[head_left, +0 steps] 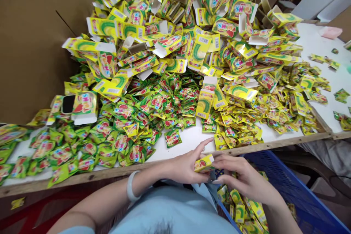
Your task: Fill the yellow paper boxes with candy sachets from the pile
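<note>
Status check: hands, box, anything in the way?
Left hand holding small yellow box. Right hand at the box's end. Blue crate below, yellow boxes inside. Nothing visibly blocking either hand.

a small yellow, red-printed box (203,163) lies tilted in the left hand (183,167).

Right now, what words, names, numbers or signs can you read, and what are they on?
"T", "U" and "S", it seems: big colourful letters on the yellow-and-green cardboard carton with watermelon pictures; the whole word is unclear.
Too small: any numbers by the black-and-white striped barcodes on yellow cartons.
Too blurred: lettering on the shiny green plastic packets and the small yellow cardboard carton in the left hand.
Not readable: reddish print on the big brown cardboard box.
</note>
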Demonstrator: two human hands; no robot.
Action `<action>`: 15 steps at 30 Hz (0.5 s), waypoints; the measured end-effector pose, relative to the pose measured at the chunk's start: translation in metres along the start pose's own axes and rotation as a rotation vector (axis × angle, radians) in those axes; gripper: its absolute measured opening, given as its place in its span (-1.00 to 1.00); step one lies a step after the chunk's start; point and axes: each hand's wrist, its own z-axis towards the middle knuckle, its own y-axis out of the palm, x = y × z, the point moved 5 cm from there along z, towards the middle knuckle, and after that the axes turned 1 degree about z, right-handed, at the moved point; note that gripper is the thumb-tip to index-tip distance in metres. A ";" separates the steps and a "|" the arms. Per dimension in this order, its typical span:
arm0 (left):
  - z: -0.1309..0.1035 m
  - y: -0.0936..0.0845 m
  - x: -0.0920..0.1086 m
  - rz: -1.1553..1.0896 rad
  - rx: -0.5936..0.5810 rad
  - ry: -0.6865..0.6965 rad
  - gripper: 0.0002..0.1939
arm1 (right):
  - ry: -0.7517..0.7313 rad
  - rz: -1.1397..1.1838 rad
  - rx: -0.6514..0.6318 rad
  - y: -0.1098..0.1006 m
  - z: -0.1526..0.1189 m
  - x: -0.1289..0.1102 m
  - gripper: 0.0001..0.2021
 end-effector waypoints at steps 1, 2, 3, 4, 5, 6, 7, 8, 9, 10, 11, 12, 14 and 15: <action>0.002 0.002 0.001 -0.007 -0.007 0.016 0.07 | 0.000 0.006 -0.012 0.002 -0.002 -0.002 -0.74; 0.004 0.003 0.004 -0.002 -0.004 0.043 0.10 | -0.005 -0.001 -0.001 0.000 -0.004 -0.004 -0.75; 0.005 0.001 0.007 0.028 0.020 0.081 0.15 | -0.020 -0.028 0.051 -0.007 -0.006 -0.005 -0.76; 0.007 -0.004 0.010 0.093 0.060 0.123 0.20 | -0.031 -0.079 0.156 -0.021 -0.009 -0.005 -0.78; 0.008 -0.011 0.014 0.197 0.115 0.170 0.20 | -0.034 -0.158 0.322 -0.044 -0.014 -0.002 -0.82; 0.009 -0.021 0.016 0.338 0.190 0.215 0.14 | -0.031 -0.270 0.536 -0.074 -0.021 0.003 -0.87; 0.010 -0.034 0.018 0.503 0.280 0.250 0.01 | 0.022 -0.399 0.764 -0.108 -0.029 0.011 -0.88; 0.011 -0.047 0.019 0.675 0.378 0.266 -0.17 | 0.066 -0.562 1.023 -0.145 -0.040 0.019 -0.85; 0.011 -0.061 0.018 0.838 0.479 0.259 -0.37 | 0.157 -0.754 1.205 -0.178 -0.048 0.030 -0.70; 0.011 -0.074 0.016 0.976 0.573 0.229 -0.52 | 0.303 -0.897 1.195 -0.208 -0.048 0.046 -0.51; 0.010 -0.086 0.014 1.084 0.651 0.191 -0.61 | 0.432 -0.970 1.150 -0.234 -0.047 0.064 -0.40; 0.009 -0.095 0.012 1.162 0.705 0.151 -0.66 | 0.507 -1.004 1.124 -0.254 -0.045 0.079 -0.39; 0.004 -0.104 0.010 1.245 0.758 0.107 -0.68 | 0.503 -1.028 1.077 -0.266 -0.038 0.096 -0.49; -0.001 -0.105 0.010 1.269 0.769 0.103 -0.69 | 0.427 -1.021 1.053 -0.258 -0.032 0.099 -0.56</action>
